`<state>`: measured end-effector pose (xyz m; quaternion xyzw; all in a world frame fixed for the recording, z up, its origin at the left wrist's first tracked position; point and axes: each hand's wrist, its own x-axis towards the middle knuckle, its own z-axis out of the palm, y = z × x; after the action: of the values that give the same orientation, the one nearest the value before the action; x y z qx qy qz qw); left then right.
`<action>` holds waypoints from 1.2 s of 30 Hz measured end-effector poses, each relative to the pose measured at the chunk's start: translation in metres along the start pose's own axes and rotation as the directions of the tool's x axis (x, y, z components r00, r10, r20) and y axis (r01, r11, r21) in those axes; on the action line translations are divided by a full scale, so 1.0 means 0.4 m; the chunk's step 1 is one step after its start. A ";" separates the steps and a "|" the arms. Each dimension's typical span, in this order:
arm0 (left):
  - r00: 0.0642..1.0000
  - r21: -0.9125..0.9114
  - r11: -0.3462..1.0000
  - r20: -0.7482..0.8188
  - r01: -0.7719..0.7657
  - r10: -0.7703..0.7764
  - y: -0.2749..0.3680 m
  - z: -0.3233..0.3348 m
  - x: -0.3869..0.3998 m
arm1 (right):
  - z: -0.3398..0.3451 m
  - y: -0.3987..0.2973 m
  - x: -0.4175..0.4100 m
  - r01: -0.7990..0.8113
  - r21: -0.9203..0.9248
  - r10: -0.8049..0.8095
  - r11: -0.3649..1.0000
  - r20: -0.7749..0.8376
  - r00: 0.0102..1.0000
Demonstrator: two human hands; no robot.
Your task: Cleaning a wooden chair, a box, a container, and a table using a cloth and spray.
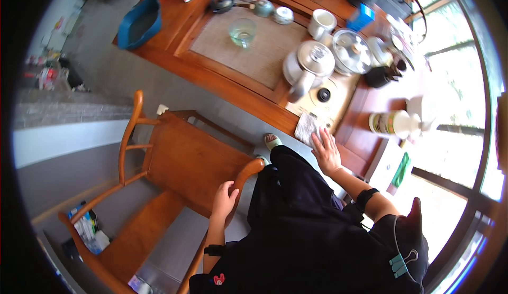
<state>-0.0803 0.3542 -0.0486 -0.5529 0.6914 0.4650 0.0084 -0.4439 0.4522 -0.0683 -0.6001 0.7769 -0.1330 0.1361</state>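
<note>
My right hand (327, 153) reaches to the near edge of a wooden tea table (222, 78), fingers spread. Its fingertips are at a crumpled grey-white cloth (306, 128) on the corner of a cream electric stove panel (341, 89); whether they press on it is hard to tell. My left hand (224, 201) is at the curved armrest (248, 171) of a wooden chair (194, 147), thumb and fingers apart, nothing seen in it. Beyond the cloth, a kettle (309, 66) with a glass-topped lid stands by a round black knob (324, 95).
A glass cup (242, 33) stands on the woven table mat (216, 52). At the left end sits a blue plastic bin (139, 23). A clear lidded pot (352, 52), a white mug (322, 23) and a white bottle (393, 123) are to the right, near the windows.
</note>
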 end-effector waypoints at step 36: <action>0.351 -0.261 0.930 0.872 -0.259 0.342 0.823 0.674 0.222 | -0.166 0.332 -0.578 -0.828 0.466 0.941 0.311 -0.276 0.198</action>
<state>-0.5047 0.4484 -0.0400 -0.0770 0.6464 0.7081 0.2734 -0.5316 0.7117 -0.0438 0.0377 0.9629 -0.2638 0.0427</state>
